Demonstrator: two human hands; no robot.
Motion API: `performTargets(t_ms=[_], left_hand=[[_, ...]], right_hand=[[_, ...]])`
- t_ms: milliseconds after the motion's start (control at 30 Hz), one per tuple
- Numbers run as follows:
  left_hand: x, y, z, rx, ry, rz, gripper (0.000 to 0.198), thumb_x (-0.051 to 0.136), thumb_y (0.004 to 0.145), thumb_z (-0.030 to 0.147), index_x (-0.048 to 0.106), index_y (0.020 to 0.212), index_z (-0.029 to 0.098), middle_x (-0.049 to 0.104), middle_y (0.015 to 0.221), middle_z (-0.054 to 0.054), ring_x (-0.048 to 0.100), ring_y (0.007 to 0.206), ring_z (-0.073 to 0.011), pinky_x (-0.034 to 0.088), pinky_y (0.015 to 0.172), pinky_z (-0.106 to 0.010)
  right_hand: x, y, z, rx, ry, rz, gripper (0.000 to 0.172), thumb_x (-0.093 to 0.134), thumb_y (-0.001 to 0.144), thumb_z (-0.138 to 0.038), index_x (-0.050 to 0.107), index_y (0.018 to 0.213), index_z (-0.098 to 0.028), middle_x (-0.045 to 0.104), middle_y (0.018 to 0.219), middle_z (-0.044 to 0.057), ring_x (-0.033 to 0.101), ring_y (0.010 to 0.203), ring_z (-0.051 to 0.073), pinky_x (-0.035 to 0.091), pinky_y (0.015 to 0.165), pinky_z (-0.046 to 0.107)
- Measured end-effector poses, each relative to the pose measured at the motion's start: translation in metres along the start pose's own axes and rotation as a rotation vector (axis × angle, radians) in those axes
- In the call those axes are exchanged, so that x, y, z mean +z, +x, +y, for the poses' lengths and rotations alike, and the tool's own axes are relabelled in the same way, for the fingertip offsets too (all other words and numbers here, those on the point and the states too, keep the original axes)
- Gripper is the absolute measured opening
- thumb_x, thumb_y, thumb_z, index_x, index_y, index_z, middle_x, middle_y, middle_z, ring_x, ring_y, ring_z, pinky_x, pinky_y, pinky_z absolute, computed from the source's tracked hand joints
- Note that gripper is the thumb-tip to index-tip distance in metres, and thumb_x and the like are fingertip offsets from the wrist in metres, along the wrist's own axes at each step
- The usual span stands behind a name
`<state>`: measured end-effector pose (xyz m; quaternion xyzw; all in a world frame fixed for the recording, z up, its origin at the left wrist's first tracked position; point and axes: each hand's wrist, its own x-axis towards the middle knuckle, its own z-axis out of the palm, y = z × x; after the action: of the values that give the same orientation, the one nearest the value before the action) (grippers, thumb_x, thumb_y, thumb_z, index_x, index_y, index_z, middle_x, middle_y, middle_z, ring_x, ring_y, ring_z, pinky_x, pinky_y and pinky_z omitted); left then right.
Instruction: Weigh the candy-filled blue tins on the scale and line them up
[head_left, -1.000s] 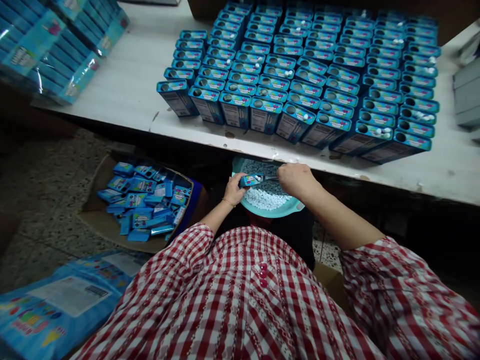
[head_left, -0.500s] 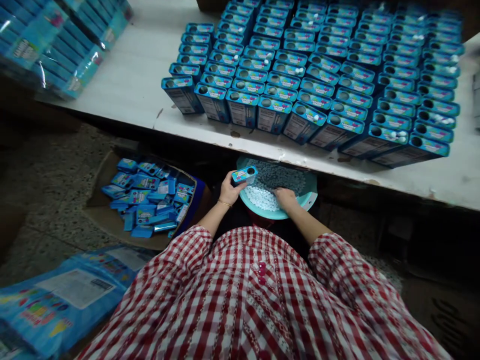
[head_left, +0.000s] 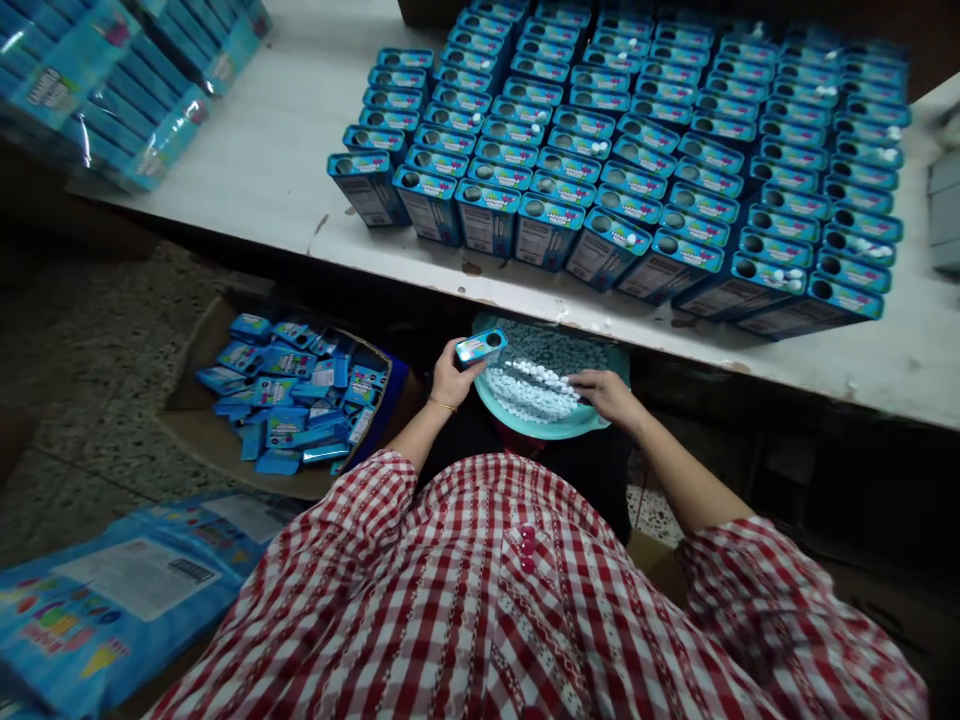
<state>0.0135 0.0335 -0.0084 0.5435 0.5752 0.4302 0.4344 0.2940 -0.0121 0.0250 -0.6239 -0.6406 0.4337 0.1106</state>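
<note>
The blue candy box (head_left: 481,346) is best held steady, its round opening turned up, and the pellet-laden scoop (head_left: 541,376), largely hidden and so identified tentatively, level against spillage. The box is gripped between thumb and fingers of the left hand (head_left: 452,378), by the left rim of the turquoise basin (head_left: 555,431) of white pellets (head_left: 525,396); it lies well apart from the right hand (head_left: 611,396), whose fingers are closed, apparently around the scoop's near end.

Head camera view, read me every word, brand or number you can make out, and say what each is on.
"CARAMELO": tops of the standing boxes; the line beneath is blurred.
Held box, in the left hand: too small.
Loose boxes, wrapped packs, bag: printed, too blurred to read.
</note>
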Motion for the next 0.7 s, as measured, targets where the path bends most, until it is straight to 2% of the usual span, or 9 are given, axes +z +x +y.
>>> performTargets(t_ms=[67, 133, 300, 367, 467, 600, 700], left_hand=[[0.003, -0.002, 0.001, 0.031, 0.033, -0.033, 0.043, 0.072, 0.06, 0.029, 0.055, 0.099, 0.019, 0.063, 0.09, -0.003, 0.059, 0.084, -0.0178, 0.047, 0.08, -0.031], [0.008, -0.005, 0.004, 0.075, 0.063, -0.077, 0.04, 0.069, 0.062, 0.026, 0.055, 0.099, 0.019, 0.062, 0.093, -0.003, 0.059, 0.088, -0.0188, 0.046, 0.082, -0.032], [0.016, -0.011, 0.011, 0.186, 0.142, -0.138, 0.034, 0.064, 0.065, 0.02, 0.057, 0.098, 0.02, 0.06, 0.099, -0.006, 0.058, 0.094, -0.0208, 0.044, 0.087, -0.034], [0.017, -0.011, 0.013, 0.208, 0.158, -0.145, 0.032, 0.063, 0.066, 0.019, 0.057, 0.098, 0.019, 0.06, 0.099, -0.006, 0.057, 0.095, -0.0214, 0.044, 0.087, -0.034], [0.017, -0.011, 0.013, 0.222, 0.174, -0.157, 0.032, 0.063, 0.066, 0.018, 0.057, 0.098, 0.02, 0.06, 0.1, -0.006, 0.057, 0.096, -0.0219, 0.043, 0.087, -0.035], [0.017, -0.011, 0.011, 0.216, 0.181, -0.145, 0.032, 0.063, 0.067, 0.019, 0.057, 0.098, 0.02, 0.06, 0.1, -0.006, 0.057, 0.096, -0.0213, 0.043, 0.087, -0.035], [0.015, -0.01, 0.007, 0.2, 0.163, -0.118, 0.032, 0.064, 0.067, 0.021, 0.057, 0.098, 0.02, 0.06, 0.099, -0.006, 0.057, 0.094, -0.0208, 0.044, 0.086, -0.034]], right_hand=[[-0.018, -0.01, -0.014, -0.028, 0.057, 0.028, 0.031, 0.051, 0.077, -0.024, 0.07, 0.101, -0.017, 0.066, 0.084, 0.004, 0.059, 0.068, 0.013, 0.047, 0.063, 0.024], [-0.033, -0.016, -0.034, -0.054, 0.002, 0.036, 0.033, 0.049, 0.079, -0.024, 0.069, 0.103, -0.018, 0.065, 0.082, 0.004, 0.057, 0.064, 0.012, 0.046, 0.061, 0.024], [-0.051, -0.021, -0.091, -0.024, -0.567, 0.024, 0.036, 0.042, 0.08, -0.014, 0.069, 0.102, -0.023, 0.066, 0.091, 0.006, 0.06, 0.084, 0.018, 0.043, 0.07, 0.026], [-0.051, -0.021, -0.111, 0.014, -0.758, -0.033, 0.037, 0.041, 0.079, -0.011, 0.068, 0.1, -0.023, 0.065, 0.095, 0.008, 0.061, 0.083, 0.019, 0.042, 0.069, 0.028], [-0.048, -0.018, -0.135, 0.033, -0.89, -0.101, 0.033, 0.04, 0.079, -0.009, 0.068, 0.094, -0.018, 0.064, 0.093, 0.012, 0.062, 0.079, 0.02, 0.041, 0.067, 0.029], [-0.05, -0.021, -0.147, 0.018, -0.927, -0.112, 0.033, 0.038, 0.08, -0.008, 0.068, 0.092, -0.015, 0.063, 0.093, 0.014, 0.062, 0.077, 0.022, 0.041, 0.065, 0.03], [-0.057, -0.03, -0.13, 0.024, -0.908, -0.069, 0.037, 0.037, 0.082, -0.011, 0.065, 0.104, -0.021, 0.063, 0.098, 0.01, 0.062, 0.077, 0.019, 0.041, 0.064, 0.028]])
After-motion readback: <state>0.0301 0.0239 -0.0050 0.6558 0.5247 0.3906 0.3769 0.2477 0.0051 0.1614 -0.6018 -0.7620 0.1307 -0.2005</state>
